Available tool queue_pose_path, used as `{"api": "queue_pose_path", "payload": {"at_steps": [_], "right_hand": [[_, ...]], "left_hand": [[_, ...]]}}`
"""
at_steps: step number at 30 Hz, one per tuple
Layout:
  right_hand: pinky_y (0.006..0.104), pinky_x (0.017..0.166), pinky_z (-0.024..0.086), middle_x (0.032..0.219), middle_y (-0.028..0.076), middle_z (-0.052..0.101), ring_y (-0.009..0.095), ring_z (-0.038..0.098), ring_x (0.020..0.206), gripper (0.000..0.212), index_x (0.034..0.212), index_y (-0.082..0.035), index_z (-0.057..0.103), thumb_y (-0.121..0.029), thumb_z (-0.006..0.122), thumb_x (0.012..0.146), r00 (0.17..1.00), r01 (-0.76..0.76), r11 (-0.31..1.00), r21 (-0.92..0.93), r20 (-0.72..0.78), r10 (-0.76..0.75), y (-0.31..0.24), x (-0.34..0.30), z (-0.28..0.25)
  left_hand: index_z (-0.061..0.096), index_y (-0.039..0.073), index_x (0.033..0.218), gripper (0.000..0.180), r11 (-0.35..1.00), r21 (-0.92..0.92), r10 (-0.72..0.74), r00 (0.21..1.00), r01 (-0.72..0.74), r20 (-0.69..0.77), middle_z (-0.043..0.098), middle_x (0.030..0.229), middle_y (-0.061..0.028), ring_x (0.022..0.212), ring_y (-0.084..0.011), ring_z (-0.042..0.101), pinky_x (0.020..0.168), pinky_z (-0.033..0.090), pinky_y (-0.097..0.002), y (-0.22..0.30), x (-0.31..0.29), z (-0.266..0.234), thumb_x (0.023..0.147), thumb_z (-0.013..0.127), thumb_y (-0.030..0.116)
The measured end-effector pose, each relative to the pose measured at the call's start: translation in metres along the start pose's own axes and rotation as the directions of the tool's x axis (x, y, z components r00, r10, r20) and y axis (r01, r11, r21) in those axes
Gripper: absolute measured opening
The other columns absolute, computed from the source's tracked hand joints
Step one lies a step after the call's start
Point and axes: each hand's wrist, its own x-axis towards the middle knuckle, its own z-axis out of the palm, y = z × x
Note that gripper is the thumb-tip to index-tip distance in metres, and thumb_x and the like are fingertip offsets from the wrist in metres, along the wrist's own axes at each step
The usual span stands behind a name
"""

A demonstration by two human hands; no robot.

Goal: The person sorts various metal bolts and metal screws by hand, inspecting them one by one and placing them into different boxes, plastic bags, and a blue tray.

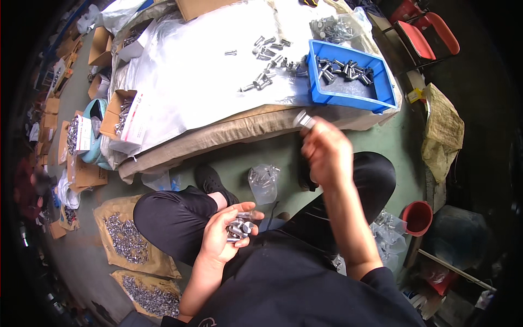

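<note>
The person's left hand [216,238], near the lower centre of the frame, is turned palm up with its fingers curled loosely around a handful of short, cylindrical silver metal pins [236,231]. The grip of the right hand [329,153], right of centre, is pinched on a silver metal piece with a round, flat end [303,119], held up in front of the near edge of the table [190,82]; this hand is slightly blurred.

The table fills the upper middle of the frame, topped with white plastic sheeting, with a beige cloth [229,133] hanging along its near side. At its right end is a rectangular blue plastic bin [346,102] with a batch of metal pins [354,71] inside. Left of the bin, loose metal pins [266,53] are scattered over the sheeting, and behind it lies a clear plastic bag of metal parts [333,30].

At the left, a brown cardboard box [112,111] holds more metal pieces. On the green floor [376,144], a clear plastic bag [263,188] with small parts sits at the centre, tan sacks [163,263] bearing heaps of metal pieces [127,238] spread at lower left, and a red plastic bucket [418,218] stands at right.
</note>
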Motion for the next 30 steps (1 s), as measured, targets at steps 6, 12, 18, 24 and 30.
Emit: {"api": "queue_pose_path", "payload": {"at_steps": [6,12,18,24,30], "right_hand": [[0.0219,0.054,0.044,0.09,0.012,0.059,0.009,0.051,0.064,0.031,0.105,0.003,0.047,-0.012,0.056,0.08,0.978,0.048,0.995,0.083,-0.206,-0.03,-0.044,0.046,-0.007],[0.0219,0.056,0.042,0.082,0.002,0.058,0.007,0.05,0.064,0.019,0.092,0.001,0.06,-0.008,0.062,0.075,0.926,0.054,0.805,-0.591,0.331,0.181,0.014,-0.05,0.034],[0.0302,0.058,0.047,0.071,0.011,0.05,0.026,0.057,0.065,0.02,0.088,-0.004,0.06,-0.005,0.064,0.068,0.742,0.629,0.163,-0.76,0.65,0.165,0.031,-0.069,0.045],[0.0289,0.062,0.047,0.08,0.01,0.06,0.02,0.059,0.071,0.025,0.096,-0.001,0.055,-0.005,0.062,0.072,0.865,0.112,0.765,-0.634,0.441,0.239,0.032,-0.065,0.022],[0.028,0.068,0.049,0.093,0.015,0.061,0.018,0.06,0.076,0.025,0.103,-0.001,0.051,-0.011,0.057,0.081,0.851,-0.443,0.896,-0.036,0.297,0.433,0.043,-0.075,0.018]], "left_hand": [[0.041,-0.005,0.115,0.036,0.985,-0.162,-0.042,0.991,0.062,0.126,0.053,0.105,-0.0214,0.071,-0.0229,0.058,0.038,0.04,-0.0207,0.001,0.008,0.01,0.083,0.042,0.012],[0.045,-0.003,0.114,0.033,0.987,0.107,0.123,0.992,-0.119,-0.032,0.058,0.095,-0.0144,0.062,-0.0132,0.056,0.039,0.037,-0.0171,0.01,0.003,0.025,0.089,0.042,0.016],[0.053,-0.001,0.107,0.028,0.839,0.516,0.236,0.97,-0.174,-0.056,0.057,0.076,-0.0009,0.052,0.0003,0.043,0.039,0.032,-0.0139,0.0,0.001,0.02,0.09,0.043,0.019],[0.046,-0.002,0.111,0.029,0.953,0.29,0.109,0.992,-0.086,-0.062,0.058,0.081,-0.0097,0.063,-0.0121,0.058,0.04,0.036,-0.014,0.006,-0.006,0.023,0.086,0.048,0.011],[0.046,0.001,0.099,0.017,0.989,0.109,0.097,0.995,-0.097,0.002,0.058,0.086,-0.0128,0.07,-0.0166,0.059,0.043,0.039,-0.0192,0.006,-0.002,0.01,0.086,0.044,0.013]]}}
